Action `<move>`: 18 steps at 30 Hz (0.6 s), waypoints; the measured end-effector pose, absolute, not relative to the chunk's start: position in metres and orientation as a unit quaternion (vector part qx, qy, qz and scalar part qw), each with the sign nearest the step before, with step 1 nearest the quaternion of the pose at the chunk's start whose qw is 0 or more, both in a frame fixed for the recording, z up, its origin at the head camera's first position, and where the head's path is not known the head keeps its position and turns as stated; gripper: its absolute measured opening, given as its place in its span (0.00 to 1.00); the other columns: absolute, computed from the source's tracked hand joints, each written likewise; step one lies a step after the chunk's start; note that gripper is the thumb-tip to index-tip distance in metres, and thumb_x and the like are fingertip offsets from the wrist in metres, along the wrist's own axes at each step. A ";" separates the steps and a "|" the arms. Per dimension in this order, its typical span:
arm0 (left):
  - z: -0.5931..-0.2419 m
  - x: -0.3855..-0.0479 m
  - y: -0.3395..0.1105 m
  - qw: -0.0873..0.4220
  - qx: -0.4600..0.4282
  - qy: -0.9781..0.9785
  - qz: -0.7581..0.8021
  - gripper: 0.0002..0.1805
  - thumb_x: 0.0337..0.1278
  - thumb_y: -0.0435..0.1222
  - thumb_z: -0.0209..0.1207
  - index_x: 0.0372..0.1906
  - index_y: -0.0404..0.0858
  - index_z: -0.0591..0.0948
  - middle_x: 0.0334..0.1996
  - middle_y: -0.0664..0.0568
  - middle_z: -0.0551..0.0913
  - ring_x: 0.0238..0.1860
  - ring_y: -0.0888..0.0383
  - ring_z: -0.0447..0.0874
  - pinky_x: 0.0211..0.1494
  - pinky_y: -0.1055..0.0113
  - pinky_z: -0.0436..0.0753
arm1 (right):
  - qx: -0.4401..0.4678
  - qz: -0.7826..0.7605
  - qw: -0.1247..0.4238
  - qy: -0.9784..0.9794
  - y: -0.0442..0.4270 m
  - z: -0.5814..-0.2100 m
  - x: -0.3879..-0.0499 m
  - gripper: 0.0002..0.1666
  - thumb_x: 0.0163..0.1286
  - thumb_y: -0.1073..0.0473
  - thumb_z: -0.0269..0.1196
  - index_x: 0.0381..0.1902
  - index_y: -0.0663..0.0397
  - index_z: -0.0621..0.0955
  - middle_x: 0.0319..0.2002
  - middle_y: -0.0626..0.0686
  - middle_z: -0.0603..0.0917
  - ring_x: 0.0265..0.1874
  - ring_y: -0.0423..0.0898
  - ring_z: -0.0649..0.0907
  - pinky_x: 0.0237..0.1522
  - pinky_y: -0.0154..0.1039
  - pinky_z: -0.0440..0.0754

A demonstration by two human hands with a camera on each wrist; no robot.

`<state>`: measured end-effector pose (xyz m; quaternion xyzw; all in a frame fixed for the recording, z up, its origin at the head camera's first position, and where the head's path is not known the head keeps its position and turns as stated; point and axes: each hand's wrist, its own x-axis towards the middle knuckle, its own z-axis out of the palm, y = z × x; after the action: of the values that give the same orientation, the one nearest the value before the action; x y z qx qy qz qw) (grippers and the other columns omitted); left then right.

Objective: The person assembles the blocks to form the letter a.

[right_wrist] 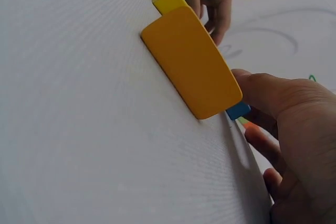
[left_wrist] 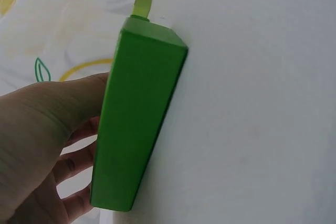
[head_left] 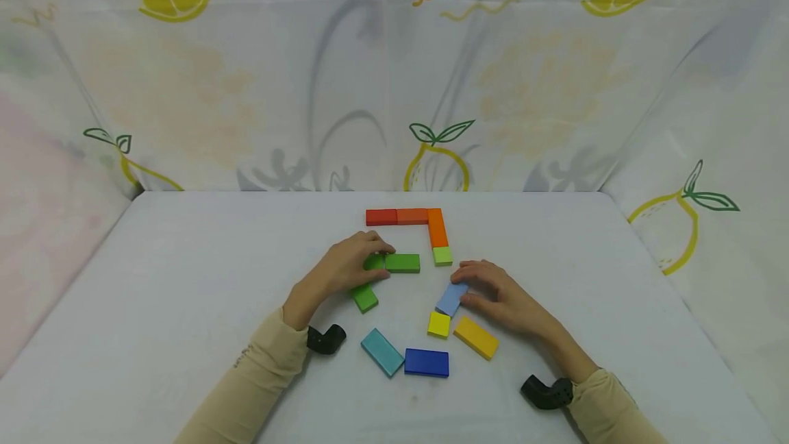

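Note:
In the head view my left hand (head_left: 345, 262) pinches a green block (head_left: 373, 262) between thumb and fingers, its end against another green block (head_left: 403, 264). A further green block (head_left: 365, 298) lies angled below that hand; it looms large in the left wrist view (left_wrist: 136, 114). My right hand (head_left: 508, 297) has thumb and fingers around the upper end of a light blue block (head_left: 451, 299). Just below that block sits a small yellow block (head_left: 439, 325), with an orange-yellow block (head_left: 476, 338) to its right, which fills the middle of the right wrist view (right_wrist: 191, 64).
Toward the back, a red block (head_left: 381, 217), an orange-red block (head_left: 412, 216), an orange block (head_left: 437, 228) and a small lime block (head_left: 442, 256) form a bent line. Nearer the front lie a teal block (head_left: 383, 353) and a dark blue block (head_left: 427, 363) on the white table (head_left: 185, 307).

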<state>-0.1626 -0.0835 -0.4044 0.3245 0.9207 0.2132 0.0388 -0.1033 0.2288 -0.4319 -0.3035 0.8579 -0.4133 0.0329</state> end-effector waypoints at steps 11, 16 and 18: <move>-0.403 -0.160 -0.082 0.026 0.324 0.922 0.209 0.21 0.52 0.44 0.66 0.52 0.43 0.82 0.46 0.51 0.81 0.44 0.57 0.77 0.48 0.62 0.79 | -0.298 -0.399 0.002 0.867 0.229 -0.435 -0.104 0.17 0.64 0.56 0.64 0.50 0.43 0.75 0.50 0.44 0.77 0.53 0.41 0.73 0.60 0.31 0.67; -0.404 -0.160 -0.081 0.024 0.324 0.922 0.212 0.21 0.52 0.44 0.66 0.52 0.43 0.82 0.46 0.52 0.81 0.44 0.57 0.77 0.48 0.62 0.79 | -0.296 -0.390 -0.021 0.872 0.230 -0.435 -0.104 0.16 0.63 0.59 0.64 0.49 0.45 0.76 0.46 0.44 0.78 0.48 0.40 0.73 0.56 0.31 0.69; -0.405 -0.160 -0.080 0.023 0.325 0.921 0.214 0.21 0.52 0.43 0.66 0.52 0.43 0.81 0.46 0.52 0.81 0.44 0.58 0.77 0.48 0.63 0.79 | -0.288 -0.385 -0.030 0.876 0.232 -0.434 -0.104 0.15 0.63 0.60 0.64 0.48 0.45 0.76 0.45 0.44 0.78 0.48 0.41 0.73 0.55 0.32 0.70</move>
<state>-0.1604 -0.0805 -0.4047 0.3255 0.9208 0.2137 0.0232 -0.1036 0.2315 -0.4341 -0.2877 0.8763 -0.3853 -0.0302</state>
